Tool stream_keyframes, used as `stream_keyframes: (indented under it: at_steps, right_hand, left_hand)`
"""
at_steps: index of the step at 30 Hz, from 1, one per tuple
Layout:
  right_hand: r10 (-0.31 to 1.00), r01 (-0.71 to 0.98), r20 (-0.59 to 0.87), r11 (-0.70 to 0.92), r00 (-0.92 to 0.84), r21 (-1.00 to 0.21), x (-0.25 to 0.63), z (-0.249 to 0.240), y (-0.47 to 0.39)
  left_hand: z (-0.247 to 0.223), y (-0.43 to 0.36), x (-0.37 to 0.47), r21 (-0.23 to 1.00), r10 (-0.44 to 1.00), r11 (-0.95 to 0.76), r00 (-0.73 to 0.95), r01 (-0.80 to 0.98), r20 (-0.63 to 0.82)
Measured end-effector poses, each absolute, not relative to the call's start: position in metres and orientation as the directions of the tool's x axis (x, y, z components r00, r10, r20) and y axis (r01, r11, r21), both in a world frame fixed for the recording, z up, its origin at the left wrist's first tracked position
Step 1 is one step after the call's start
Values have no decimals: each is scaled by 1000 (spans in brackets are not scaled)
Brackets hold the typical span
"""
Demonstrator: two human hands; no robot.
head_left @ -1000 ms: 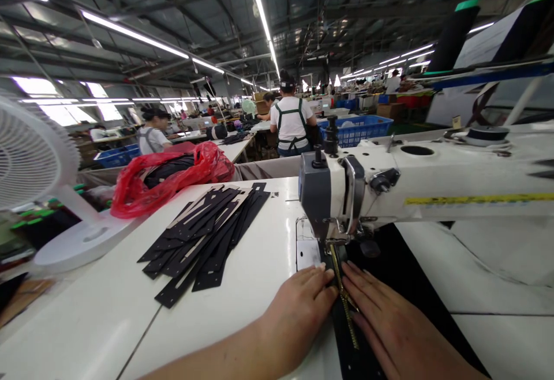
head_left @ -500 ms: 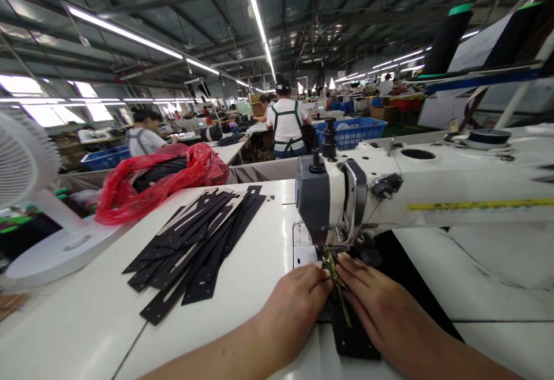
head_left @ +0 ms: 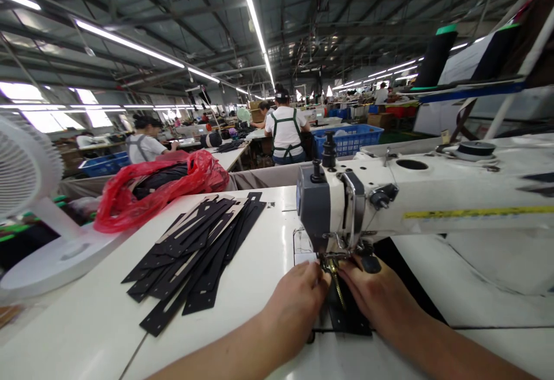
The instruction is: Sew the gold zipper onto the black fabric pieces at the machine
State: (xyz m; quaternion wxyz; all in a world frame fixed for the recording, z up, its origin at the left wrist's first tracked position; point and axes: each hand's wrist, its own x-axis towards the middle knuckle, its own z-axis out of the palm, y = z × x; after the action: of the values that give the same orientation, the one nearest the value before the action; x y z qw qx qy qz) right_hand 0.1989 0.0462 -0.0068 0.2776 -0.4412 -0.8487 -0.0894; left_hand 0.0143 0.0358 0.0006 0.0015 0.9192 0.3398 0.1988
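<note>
A black flat piece [head_left: 351, 321] with a brass-toothed zipper [head_left: 337, 288] on it lies beneath the presser foot of a sewing machine [head_left: 315, 210]. My left hand [head_left: 298, 296] grips the piece's left edge, fingers curled and thumb side down, close to the foot. On the other side, my right hand [head_left: 381, 293] presses the zipper's right edge, its fingers together and partly hidden by the machine head. A wider black panel [head_left: 415, 288] extends behind my right hand, under the machine arm. The exact stitching point is hidden.
A fanned pile of black slotted strips [head_left: 194, 253] lies on the white table [head_left: 242, 334]. Left of it are a red plastic bag [head_left: 125, 195] with dark material and a white fan [head_left: 64, 224]. Thread cones [head_left: 437, 57] stand at right. Co-workers [head_left: 285, 129] sit beyond, near a blue crate [head_left: 350, 138].
The black piece and its zipper have slid farther under the presser foot, away from me. Both hands have moved forward with it, and the right fingers are more hidden behind the machine.
</note>
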Motion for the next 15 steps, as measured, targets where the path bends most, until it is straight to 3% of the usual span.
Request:
stream_keyframes:
  at_steps: [6, 15]
  right_hand:
    - [750, 857, 512, 513, -418, -52, 199, -12, 53]
    - [900, 951, 377, 284, -220, -122, 198, -14, 57]
  left_hand:
    - [0, 18, 18, 37, 560, -800, 724, 599, 402]
    - [-9, 24, 15, -11, 526, -822, 765, 570, 372]
